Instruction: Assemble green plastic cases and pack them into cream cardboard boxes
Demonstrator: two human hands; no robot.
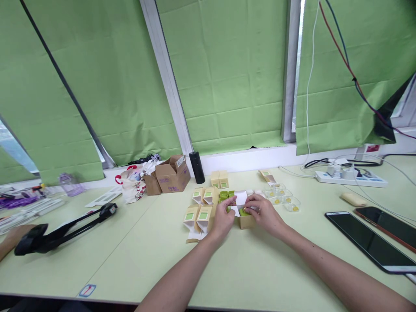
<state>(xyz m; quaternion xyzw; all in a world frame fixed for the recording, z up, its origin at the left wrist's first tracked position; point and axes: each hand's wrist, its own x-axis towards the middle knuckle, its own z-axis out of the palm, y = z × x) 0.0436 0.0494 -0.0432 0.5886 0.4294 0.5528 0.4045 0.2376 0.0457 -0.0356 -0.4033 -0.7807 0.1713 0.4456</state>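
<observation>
A small open cardboard box (247, 222) with white inner flaps stands on the table between my hands. Something green (243, 212) shows inside it. My left hand (223, 220) grips the box at its left side, the fingertips by the flap. Over the box's right side is my right hand (264, 212), its fingers pinched together at the green thing; a small pale bit shows at the fingertips, too small to name. Behind the hands are green cups (223, 195). Left of them stand several small boxes with green labels (204, 216).
Clear plastic blister cups (286, 199) with yellow bits lie right of my hands. Farther right are a tablet (370, 240), a phone (390, 223) and a power strip (354, 178). A black cylinder (196, 167) and a carton (173, 174) stand behind. A person's hand (13, 236) appears at far left.
</observation>
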